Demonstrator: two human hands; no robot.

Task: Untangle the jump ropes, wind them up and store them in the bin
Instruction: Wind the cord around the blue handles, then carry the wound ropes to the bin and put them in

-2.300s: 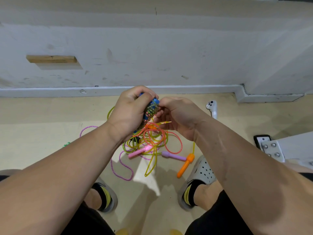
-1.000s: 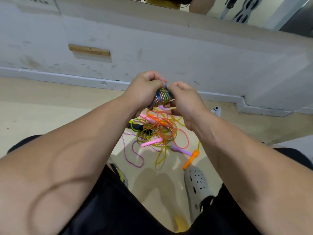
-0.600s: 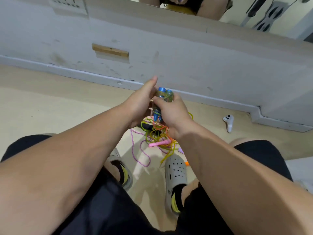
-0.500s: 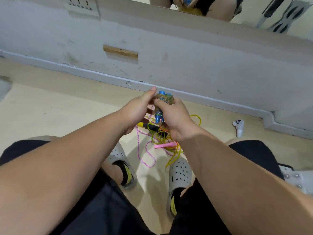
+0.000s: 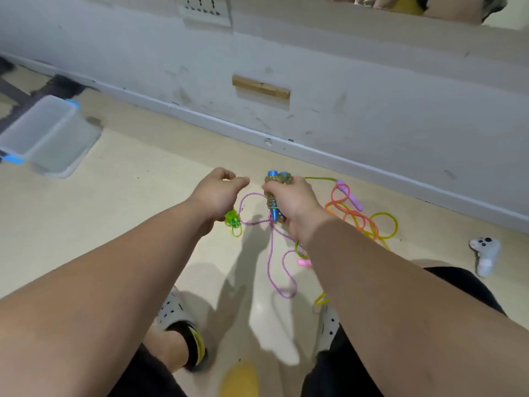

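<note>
Parted since half a second ago, the hands no longer meet on the bundle: the left hand has come off it and the right hand holds it alone. The view has also swung left, bringing the bin into sight.

The bundle is one rope wound tightly round its two blue handles, the coils a speckled mix of green, yellow and orange, with blue tips showing above and below the fist. It is held upright above the floor, over the loose ropes. The right hand's fingers and thumb wrap round its middle, wrist bent slightly inward. The left hand hovers just beside it, apart from it, fingers half curled and thumb pointing toward the bundle; nothing shows in its grasp.

Below the hands a purple rope snakes in loops across the floor, near a clear green handle. To the right lie an orange rope and a yellow rope, overlapping, with a purple handle at their far edge. A pink handle peeks out beside the right forearm.

The bin, clear plastic with blue clips, sits well off to the left near the wall.
</note>
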